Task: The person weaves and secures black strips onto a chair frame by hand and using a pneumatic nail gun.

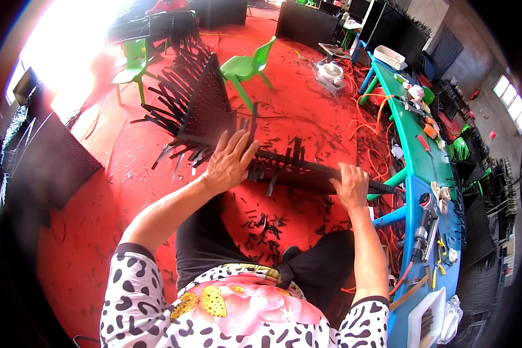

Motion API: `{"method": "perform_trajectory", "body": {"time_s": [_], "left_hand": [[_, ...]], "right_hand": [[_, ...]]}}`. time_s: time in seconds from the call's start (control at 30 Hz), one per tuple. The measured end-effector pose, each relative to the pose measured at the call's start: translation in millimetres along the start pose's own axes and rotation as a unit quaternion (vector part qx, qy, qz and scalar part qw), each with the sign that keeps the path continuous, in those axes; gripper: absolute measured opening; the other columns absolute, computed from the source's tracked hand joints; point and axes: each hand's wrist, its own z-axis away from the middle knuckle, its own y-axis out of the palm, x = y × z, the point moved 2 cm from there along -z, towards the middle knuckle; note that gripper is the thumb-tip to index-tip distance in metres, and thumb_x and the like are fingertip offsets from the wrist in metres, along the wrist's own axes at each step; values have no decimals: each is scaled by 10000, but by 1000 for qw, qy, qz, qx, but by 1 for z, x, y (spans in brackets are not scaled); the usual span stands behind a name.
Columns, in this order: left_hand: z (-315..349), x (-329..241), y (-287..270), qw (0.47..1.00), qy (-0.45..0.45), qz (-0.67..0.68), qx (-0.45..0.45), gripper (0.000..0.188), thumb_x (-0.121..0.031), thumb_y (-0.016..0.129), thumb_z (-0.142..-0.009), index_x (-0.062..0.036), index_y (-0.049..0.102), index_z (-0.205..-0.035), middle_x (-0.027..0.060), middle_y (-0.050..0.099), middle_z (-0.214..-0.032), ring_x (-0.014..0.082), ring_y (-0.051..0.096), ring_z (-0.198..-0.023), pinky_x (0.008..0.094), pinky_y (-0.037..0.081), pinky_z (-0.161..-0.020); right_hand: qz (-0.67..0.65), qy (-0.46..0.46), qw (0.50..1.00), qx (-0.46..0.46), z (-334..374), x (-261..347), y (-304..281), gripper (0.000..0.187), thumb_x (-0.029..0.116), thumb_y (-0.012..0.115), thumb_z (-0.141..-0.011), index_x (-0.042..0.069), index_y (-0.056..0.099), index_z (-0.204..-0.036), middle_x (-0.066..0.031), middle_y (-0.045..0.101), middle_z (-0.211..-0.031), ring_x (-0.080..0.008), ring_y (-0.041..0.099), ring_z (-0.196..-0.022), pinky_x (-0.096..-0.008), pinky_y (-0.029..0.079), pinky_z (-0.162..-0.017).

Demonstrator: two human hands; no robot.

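Observation:
A black woven piece (207,107) with many loose flat strips sticking out along its left side stands in front of me. Its lower section (307,174) runs across, just above my knees. My left hand (231,161) lies on the corner where the two sections meet, fingers stretched out and slightly spread. Over the top edge of the lower section, toward its right end, my right hand (352,184) is curled, thumb on the near side. A few short strips (296,152) stand up from the edge between my hands. Part of the corner is hidden beneath my left hand.
Black strip scraps (264,226) litter the red floor covering (139,203). At right, a blue table (412,232) carries a power tool (426,223) and pliers (440,261); a green table (412,127) adjoins it. Orange cords, a fan (330,72) and green chairs (246,65) stand farther off.

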Motion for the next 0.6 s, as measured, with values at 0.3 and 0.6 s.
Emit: {"method": "perform_trajectory", "body": {"time_s": [0.3,0.6], "left_hand": [[0,13,30,994,-12,49,99,286,-213,623,-772,-103,525,-1017,61,550,-795,261,591,-766,398,446,-700],[-9,34,-20,964,-25,59,258,240,-237,593,-820,-88,497,-982,126,607,-855,347,633,-774,473,495,-658]], "right_hand": [[-2,-16,1000,-9,22,3,-1,454,292,750,-710,85,584,-1079,-90,603,-913,-284,564,-893,-426,413,-769],[-121,-46,992,7,4,18,-35,477,250,785,-663,71,589,-1060,-106,633,-916,-304,606,-875,-437,450,-755]]}}
